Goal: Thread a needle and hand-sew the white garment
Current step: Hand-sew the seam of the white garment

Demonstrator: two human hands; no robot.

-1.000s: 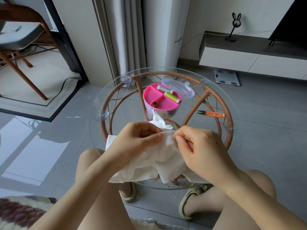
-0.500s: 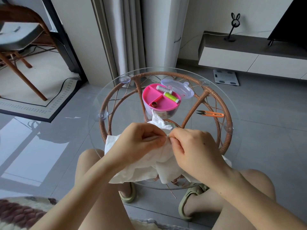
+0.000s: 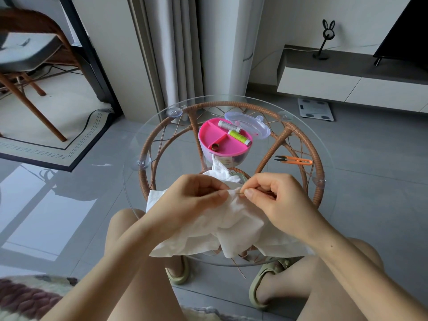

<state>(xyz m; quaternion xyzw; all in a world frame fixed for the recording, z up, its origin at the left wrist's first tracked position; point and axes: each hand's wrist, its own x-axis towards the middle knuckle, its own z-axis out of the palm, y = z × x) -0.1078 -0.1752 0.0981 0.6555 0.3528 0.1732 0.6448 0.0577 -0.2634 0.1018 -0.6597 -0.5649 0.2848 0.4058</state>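
The white garment point(image 3: 231, 218), bunched on the bench's point(image 3: 296, 135) near edge, stays pinched in the left hand point(image 3: 192, 200) while the right hand point(image 3: 275, 200) has edged away, pinching the needle's point(image 3: 240, 193) exposed end, so a stitch seems underway.

The sewing box point(image 3: 209, 133) stood on the round glass table point(image 3: 162, 144), toward its far side. Its lid point(image 3: 252, 122) lay touching it behind and to the right. A thread spool point(image 3: 228, 126) and a second spool point(image 3: 239, 137) lay on the far-right side of the box's tray, and a thimble point(image 3: 217, 147) in the near compartment. Thread snips point(image 3: 294, 160) lay well right of the box. The garment point(image 3: 240, 218) was bunched just in front of it, under the left hand point(image 3: 192, 200) and right hand point(image 3: 278, 200), with the needle point(image 3: 240, 193) between them.
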